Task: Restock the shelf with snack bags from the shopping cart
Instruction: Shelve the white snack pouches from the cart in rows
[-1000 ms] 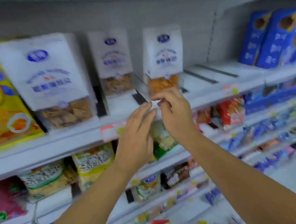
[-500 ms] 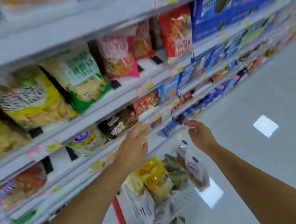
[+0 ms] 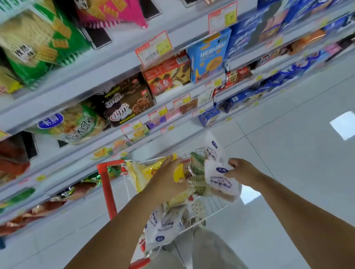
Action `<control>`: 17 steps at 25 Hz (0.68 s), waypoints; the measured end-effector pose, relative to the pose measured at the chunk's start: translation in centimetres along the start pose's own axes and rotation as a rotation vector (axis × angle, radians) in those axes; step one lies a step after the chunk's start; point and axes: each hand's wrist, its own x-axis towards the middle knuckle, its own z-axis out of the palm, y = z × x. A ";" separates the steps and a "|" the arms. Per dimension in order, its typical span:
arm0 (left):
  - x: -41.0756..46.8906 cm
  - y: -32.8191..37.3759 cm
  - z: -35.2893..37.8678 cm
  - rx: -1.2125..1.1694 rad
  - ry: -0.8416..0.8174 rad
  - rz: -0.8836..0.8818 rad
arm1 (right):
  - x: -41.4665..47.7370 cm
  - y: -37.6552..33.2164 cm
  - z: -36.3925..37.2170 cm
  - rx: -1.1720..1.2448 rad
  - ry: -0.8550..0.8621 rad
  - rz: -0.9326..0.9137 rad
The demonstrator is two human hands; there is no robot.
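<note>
The shopping cart (image 3: 106, 184), wire with a red frame, stands below me against the shelf (image 3: 108, 60), heaped with snack bags. My left hand (image 3: 168, 180) lies with spread fingers on a yellow bag (image 3: 145, 172) at the top of the heap. My right hand (image 3: 240, 170) pinches the edge of a white bag with blue print (image 3: 219, 180) on the cart's right side. Another white bag (image 3: 212, 146) stands upright behind it, and more white bags (image 3: 159, 229) lie at the cart's near end. Green striped bags (image 3: 197, 171) sit between my hands.
Shelf rows to the left and ahead hold green, pink and brown snack bags and blue and red boxes, with price tags (image 3: 153, 47) on the edges. Pale tiled floor (image 3: 305, 165) stretches to the right. My legs (image 3: 189, 263) stand just behind the cart.
My view has dropped from the top shelf to the cart. Both hands came down from the shelf edge into the cart; the right one took hold of a white bag.
</note>
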 end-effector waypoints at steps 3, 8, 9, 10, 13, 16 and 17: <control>-0.2 0.9 0.1 -0.120 -0.149 -0.022 | -1.7 -2.1 -3.0 0.462 -0.259 -0.112; -1.2 -0.9 -0.4 -0.531 -0.218 -0.141 | -2.5 -6.6 -0.7 0.898 -0.514 -0.097; -1.7 -1.7 -0.4 -0.575 -0.195 -0.173 | -2.3 -7.0 0.3 0.974 -0.387 -0.040; -2.1 -2.4 -0.3 -0.619 -0.172 -0.204 | -1.7 -6.8 1.0 1.028 -0.155 0.035; -3.2 -4.2 0.0 -0.758 -0.088 -0.271 | 1.5 -4.2 1.9 0.743 0.632 0.236; -3.8 -5.3 -0.2 -0.882 0.001 -0.313 | 4.3 -1.8 4.1 0.258 0.387 0.373; -4.1 -5.6 -0.3 -0.914 0.015 -0.319 | 5.1 -1.3 5.0 0.181 0.313 0.378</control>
